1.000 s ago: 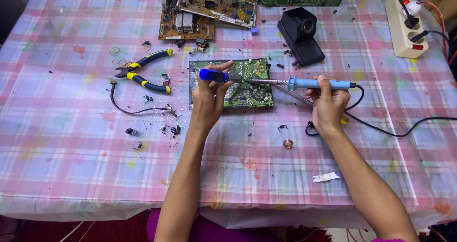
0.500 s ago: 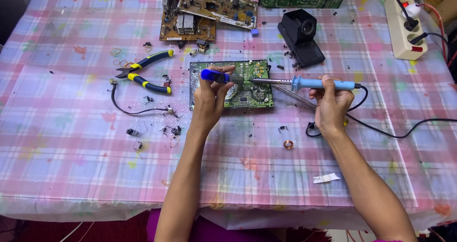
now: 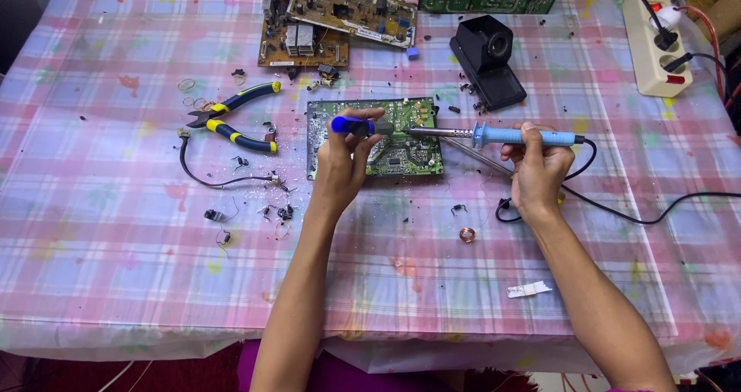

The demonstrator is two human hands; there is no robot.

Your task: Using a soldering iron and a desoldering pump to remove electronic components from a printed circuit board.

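The left hand (image 3: 346, 159) is gripping a blue-handled tool (image 3: 353, 125), fingers closed around it, and holding it over the upper left part of the green circuit board (image 3: 401, 147) that is lying flat near the middle of the table (image 3: 116, 284). The right hand (image 3: 538, 170) is wrapping closed around the light blue handle of a soldering iron (image 3: 509, 136), which is lying almost level, its metal tip pointing left and reaching over the board's top edge toward the tool. The iron's black cord (image 3: 656, 216) is trailing off to the right toward the table's right edge.

Just left of the board, pliers (image 3: 231, 118) with blue and yellow grips are lying open, with a loose black wire (image 3: 208, 177) and small clipped parts below them. Behind the board, two brown circuit boards (image 3: 332, 18) and a black stand (image 3: 488, 66) are crowding the far edge, and a white power strip (image 3: 652, 41) is sitting at the far right corner. A small copper coil (image 3: 468, 234) is resting between the forearms. The near half of the table is giving both arms wide room up to the front edge.
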